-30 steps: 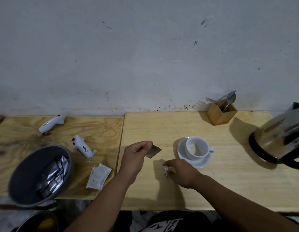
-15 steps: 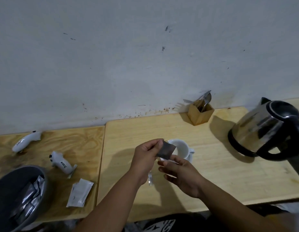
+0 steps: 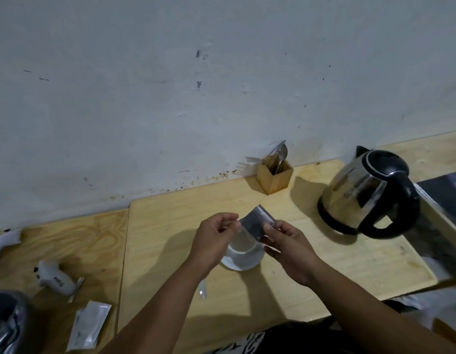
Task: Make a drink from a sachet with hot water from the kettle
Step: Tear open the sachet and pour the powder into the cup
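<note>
A grey foil sachet is held tilted just above a white cup that stands on a white saucer. My left hand pinches the sachet's left edge and my right hand pinches its right edge. The cup is partly hidden by both hands. The steel kettle with a black lid and handle stands to the right on the wooden table. A small torn foil strip lies on the table below my left wrist.
A wooden holder with a spoon and fork stands by the wall. On the left board lie a white lighter-like tool, a white packet and a grey bowl with sachets. A dark flat object sits at far right.
My right hand left the torn strip on the table and joined my left on the sachet. Both hands carried the sachet over the cup. The view swung to the right.
</note>
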